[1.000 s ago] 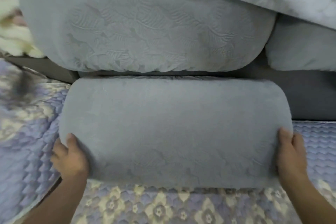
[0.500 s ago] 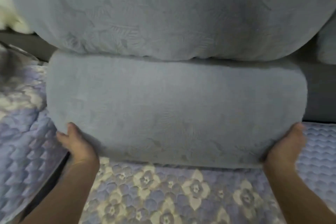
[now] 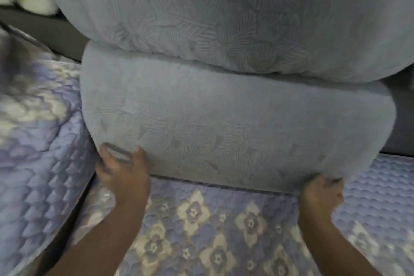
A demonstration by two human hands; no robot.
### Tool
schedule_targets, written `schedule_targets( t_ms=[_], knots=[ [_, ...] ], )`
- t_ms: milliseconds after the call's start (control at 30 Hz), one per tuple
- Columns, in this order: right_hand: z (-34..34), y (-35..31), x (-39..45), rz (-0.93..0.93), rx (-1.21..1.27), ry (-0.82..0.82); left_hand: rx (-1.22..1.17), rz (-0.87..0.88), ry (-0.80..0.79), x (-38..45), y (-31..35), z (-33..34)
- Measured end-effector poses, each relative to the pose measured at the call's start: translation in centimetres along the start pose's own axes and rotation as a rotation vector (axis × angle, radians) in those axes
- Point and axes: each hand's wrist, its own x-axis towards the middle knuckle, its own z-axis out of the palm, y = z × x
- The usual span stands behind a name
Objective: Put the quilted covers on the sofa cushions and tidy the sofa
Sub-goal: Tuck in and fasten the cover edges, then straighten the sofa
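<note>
Grey embossed cushion (image 3: 235, 132) | L hand (image 3: 123, 175) + R hand (image 3: 320, 195) grip clasping lower edge

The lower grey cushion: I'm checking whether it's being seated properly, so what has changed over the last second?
The lower cushion has gone back under the big back cushion, its top edge now tucked beneath. Both hands, left hand and right hand, slid from its sides to its bottom corners. The flowered cover stayed flat.

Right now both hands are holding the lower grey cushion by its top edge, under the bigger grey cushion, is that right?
Not quite. In the head view the left hand and right hand hold the lower grey cushion by its bottom edge; it does sit under the bigger grey cushion.
</note>
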Motion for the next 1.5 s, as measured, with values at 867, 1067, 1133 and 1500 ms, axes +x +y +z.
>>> schedule_targets(
  t_ms=[867, 1067, 1133, 1500],
  knots=[
    [-3.1, 9.8, -39.4, -0.528, -0.807, -1.445, 0.813, 0.089, 0.001, -13.6, -23.6, -48.0],
    [0.6, 6.0, -55.4, -1.451, -0.476, -1.237, 0.797, -0.085, -0.287, -5.5, -25.9, -52.6],
    [3.5, 5.2, -60.5, -1.65, -0.489, -1.152, 0.789, -0.061, -0.282, -2.9, -26.3, -53.3],
    [1.0, -0.9, -65.2, -1.218, -0.367, -0.993, 0.482, 0.091, -0.079, 3.4, -19.5, -45.2]
  ],
)
